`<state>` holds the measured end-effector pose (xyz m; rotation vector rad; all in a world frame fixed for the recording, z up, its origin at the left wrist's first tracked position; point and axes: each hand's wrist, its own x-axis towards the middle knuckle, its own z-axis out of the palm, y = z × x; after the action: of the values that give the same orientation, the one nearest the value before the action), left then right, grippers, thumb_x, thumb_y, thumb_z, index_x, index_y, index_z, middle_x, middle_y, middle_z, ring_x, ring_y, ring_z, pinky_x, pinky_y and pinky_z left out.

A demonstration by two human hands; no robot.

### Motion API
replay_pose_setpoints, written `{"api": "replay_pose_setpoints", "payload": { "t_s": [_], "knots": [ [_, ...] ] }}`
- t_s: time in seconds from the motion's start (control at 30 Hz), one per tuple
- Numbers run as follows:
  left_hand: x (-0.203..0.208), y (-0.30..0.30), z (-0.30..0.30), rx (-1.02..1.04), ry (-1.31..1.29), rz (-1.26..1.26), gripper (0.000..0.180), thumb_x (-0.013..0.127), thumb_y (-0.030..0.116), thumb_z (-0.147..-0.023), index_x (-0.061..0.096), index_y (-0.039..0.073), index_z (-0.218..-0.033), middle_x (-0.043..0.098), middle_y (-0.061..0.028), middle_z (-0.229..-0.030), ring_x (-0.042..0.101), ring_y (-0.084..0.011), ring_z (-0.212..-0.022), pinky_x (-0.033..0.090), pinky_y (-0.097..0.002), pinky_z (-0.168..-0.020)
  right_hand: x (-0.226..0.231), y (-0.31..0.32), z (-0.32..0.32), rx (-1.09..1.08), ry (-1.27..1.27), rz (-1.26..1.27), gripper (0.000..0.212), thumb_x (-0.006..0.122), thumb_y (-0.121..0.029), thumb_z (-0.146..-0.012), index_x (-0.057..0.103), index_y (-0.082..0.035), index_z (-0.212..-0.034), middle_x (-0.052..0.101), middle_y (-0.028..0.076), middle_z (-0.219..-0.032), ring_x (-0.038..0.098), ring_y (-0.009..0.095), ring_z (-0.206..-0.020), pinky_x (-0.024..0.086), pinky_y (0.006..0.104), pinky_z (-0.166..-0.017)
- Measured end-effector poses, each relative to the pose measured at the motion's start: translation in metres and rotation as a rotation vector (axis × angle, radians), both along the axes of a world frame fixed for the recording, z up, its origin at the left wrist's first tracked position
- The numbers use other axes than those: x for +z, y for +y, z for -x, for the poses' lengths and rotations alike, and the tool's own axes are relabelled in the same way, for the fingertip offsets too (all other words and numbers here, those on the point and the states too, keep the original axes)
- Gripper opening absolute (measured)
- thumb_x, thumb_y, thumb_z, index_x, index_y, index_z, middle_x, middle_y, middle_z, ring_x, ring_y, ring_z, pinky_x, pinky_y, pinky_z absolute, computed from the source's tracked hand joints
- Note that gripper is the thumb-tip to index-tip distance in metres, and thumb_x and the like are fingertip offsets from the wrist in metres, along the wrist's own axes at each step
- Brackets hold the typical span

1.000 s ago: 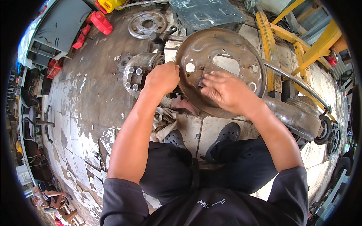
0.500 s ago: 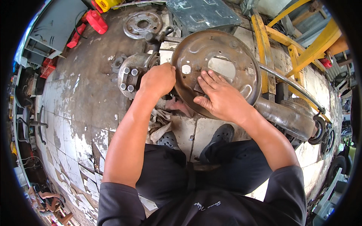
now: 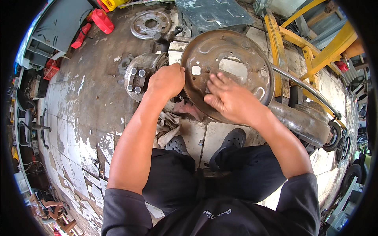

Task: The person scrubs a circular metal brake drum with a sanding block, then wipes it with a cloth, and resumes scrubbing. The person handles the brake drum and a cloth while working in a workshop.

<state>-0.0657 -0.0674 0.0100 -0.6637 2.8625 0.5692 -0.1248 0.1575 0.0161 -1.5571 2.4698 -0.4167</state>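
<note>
A round, rust-brown brake backing plate is tilted up in front of me, with a large central opening and several smaller holes. At its left edge my left hand is closed, gripping the rim. My right hand lies over the plate's lower middle, its fingers stretched out and slightly blurred. A small flat brownish piece may be under those fingers; I cannot make out what it is. Left of my left hand is a heavy metal hub-like part with several bolt heads.
Behind the plate runs a long metal rod. A thick axle housing lies at right, beside a yellow frame. Farther back are another round plate and a dark metal box. A crumpled rag lies near my shoes.
My right hand has shifted slightly on the plate, its fingers now drawn closer together and blurred. My left hand keeps its hold on the rim. The whole view has moved a little.
</note>
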Motion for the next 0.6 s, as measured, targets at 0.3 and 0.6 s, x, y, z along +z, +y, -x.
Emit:
{"api": "replay_pose_setpoints", "payload": {
  "t_s": [0.3, 0.6],
  "knots": [
    [-0.003, -0.003, 0.001, 0.008, 0.014, -0.016, 0.043, 0.039, 0.033, -0.104, 0.064, -0.002, -0.102, 0.07, -0.0248, -0.085, 0.07, -0.04, -0.08, 0.049, -0.0524, -0.086, 0.01, 0.002, 0.003, 0.035, -0.163, -0.027, 0.066, 0.036, -0.05, -0.106, 0.056, 0.005, -0.136, 0.047, 0.022, -0.149, 0.038, 0.037, -0.144, 0.031, 0.0435, -0.119],
    [0.012, 0.003, 0.002, 0.016, -0.072, -0.031, 0.044, 0.038, 0.033, -0.105, 0.067, 0.0, -0.112, 0.07, -0.0253, -0.11, 0.065, -0.0423, -0.107, 0.05, -0.0513, -0.094, 0.004, 0.007, 0.004, 0.011, -0.063, -0.064, 0.068, 0.035, -0.051, -0.106, 0.05, 0.005, -0.141, 0.043, 0.023, -0.152, 0.036, 0.037, -0.145, 0.031, 0.0432, -0.119]
  ]
}}
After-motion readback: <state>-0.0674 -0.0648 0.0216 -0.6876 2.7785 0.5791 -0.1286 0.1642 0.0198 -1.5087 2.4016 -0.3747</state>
